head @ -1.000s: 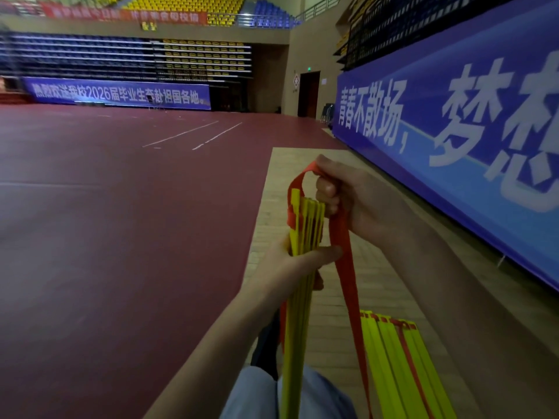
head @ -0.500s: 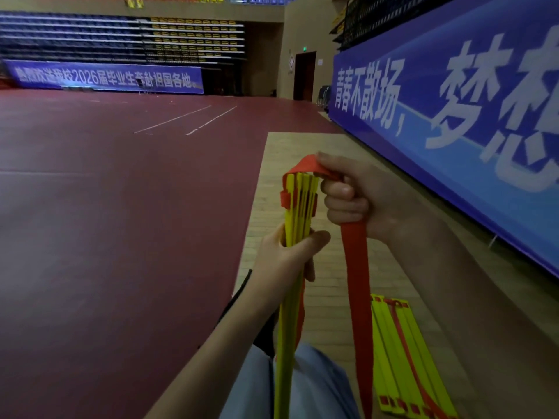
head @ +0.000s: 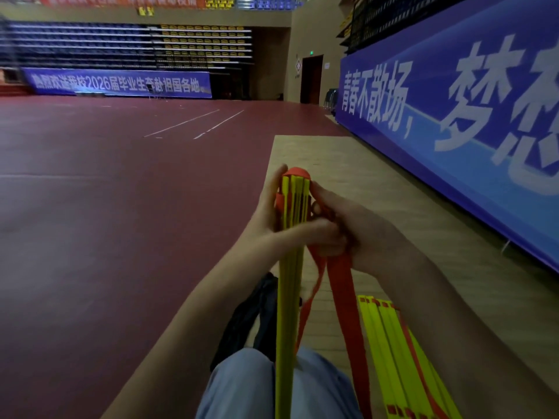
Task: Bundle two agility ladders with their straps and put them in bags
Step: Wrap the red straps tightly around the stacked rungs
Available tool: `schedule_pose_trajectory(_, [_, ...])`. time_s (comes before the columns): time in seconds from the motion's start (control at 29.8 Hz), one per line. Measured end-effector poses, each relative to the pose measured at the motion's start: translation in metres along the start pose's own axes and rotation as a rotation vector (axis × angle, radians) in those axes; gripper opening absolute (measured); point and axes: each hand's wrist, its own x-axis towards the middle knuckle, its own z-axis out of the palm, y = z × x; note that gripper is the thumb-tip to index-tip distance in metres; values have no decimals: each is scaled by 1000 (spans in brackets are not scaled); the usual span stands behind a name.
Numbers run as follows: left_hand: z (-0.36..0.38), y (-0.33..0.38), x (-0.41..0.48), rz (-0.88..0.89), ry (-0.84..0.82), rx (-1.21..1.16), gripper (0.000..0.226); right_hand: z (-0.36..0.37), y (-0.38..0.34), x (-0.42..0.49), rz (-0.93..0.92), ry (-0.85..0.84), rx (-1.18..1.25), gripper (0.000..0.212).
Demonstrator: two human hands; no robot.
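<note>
A stack of yellow ladder rungs [head: 287,313] stands upright in front of me, its lower end by my knees. My left hand [head: 272,219] grips the stack near its top, thumb across the front. An orange strap [head: 344,297] loops over the top of the stack and hangs down on the right. My right hand [head: 351,228] holds that strap just right of the rungs, fingers curled round it. A second yellow ladder [head: 396,352] with orange straps lies folded on the wooden floor at the lower right. A dark bag [head: 251,316] lies on the floor behind the stack.
A blue banner wall [head: 453,140] runs along the right side, close to the wooden strip [head: 348,164]. Dark red sports floor [head: 106,222] spreads to the left. My knees in light blue trousers [head: 242,385] are at the bottom.
My right hand has drawn the orange strap down over the top of the rungs and now sits lower, next to my left hand. My left hand has slid up the stack.
</note>
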Motion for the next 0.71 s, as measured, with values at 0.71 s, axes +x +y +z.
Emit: schedule_pose_trajectory(0.71, [-14, -54, -6, -195, 406, -156, 16, 6, 170, -5, 92, 89, -30, 34])
